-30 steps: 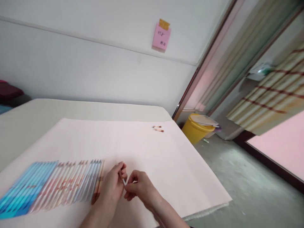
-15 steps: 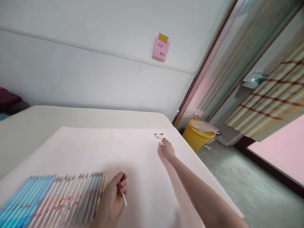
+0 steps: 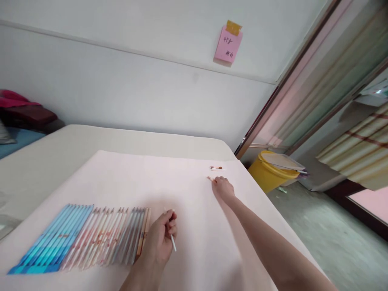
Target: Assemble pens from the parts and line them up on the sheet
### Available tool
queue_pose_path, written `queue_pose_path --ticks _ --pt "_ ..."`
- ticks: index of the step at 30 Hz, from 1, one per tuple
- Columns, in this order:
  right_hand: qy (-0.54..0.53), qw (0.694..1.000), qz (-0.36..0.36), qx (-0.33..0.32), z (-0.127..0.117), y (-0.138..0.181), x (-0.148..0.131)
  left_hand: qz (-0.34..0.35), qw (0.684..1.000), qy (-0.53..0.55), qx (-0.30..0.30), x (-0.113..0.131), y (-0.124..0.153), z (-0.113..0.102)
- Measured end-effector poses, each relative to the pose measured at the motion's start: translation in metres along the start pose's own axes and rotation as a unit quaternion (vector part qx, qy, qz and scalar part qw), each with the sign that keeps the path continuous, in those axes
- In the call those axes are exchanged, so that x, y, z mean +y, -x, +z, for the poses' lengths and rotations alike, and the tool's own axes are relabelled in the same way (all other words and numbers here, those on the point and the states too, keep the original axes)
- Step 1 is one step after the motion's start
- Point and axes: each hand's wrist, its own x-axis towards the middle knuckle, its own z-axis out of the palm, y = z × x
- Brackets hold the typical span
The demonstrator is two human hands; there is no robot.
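Note:
My left hand [image 3: 163, 236] is closed around a thin white stick [image 3: 173, 243], whose lower end juts out below the fingers. Stretched far forward, my right hand [image 3: 223, 188] pinches a short, slim, peach-tipped pen-like piece [image 3: 209, 178] at the paper; most of it is hidden by the fingers. Just beyond that hand lie a small brown-and-dark pen-like piece [image 3: 216, 167] and a thin white one [image 3: 217, 170]. Left of my left hand, slim pointed pens or pencils lie side by side: blue ones [image 3: 54, 234], whitish-pink ones [image 3: 97, 238], grey ones [image 3: 130, 234] and orange-tan ones [image 3: 144, 232].
White paper [image 3: 133, 178] covers much of the pale table [image 3: 136, 139], which stands against a white wall. A pink note [image 3: 228, 45] is taped up there. On the floor to the right is a yellow bin [image 3: 266, 173]. Dark red items [image 3: 28, 113] sit at far left.
My right hand has drawn the peach-tipped piece slightly towards me, apart from the two others. My left hand keeps its white stick. The view has turned left.

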Motion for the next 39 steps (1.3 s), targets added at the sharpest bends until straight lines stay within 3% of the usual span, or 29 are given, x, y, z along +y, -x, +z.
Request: queue_pose_path --ticks 5,7,12,21,30,39 --pt "-0.079 0.987 -0.133 -0.038 -0.012 0.084 -0.038 0.008 1.000 -0.016 -0.008 0.001 0.006 0.000" --pt "-0.183 0.964 -0.193 -0.030 -0.014 0.116 -0.054 0.008 1.000 -0.025 -0.015 0.001 0.008 -0.001" --pt "-0.283 0.938 -0.200 0.003 -0.011 0.163 -0.076 -0.024 0.998 -0.049 -0.041 -0.004 0.014 -0.006" --pt "-0.268 0.936 -0.228 0.011 -0.010 0.172 -0.074 -0.070 0.994 -0.074 -0.044 -0.008 0.021 -0.010" --pt "-0.187 0.959 -0.211 0.011 -0.003 0.177 -0.075 -0.022 0.994 -0.107 -0.025 -0.015 0.011 -0.013" --pt "-0.194 0.955 -0.222 0.016 -0.002 0.178 -0.077 -0.054 0.995 -0.087 -0.019 -0.010 0.016 -0.009"
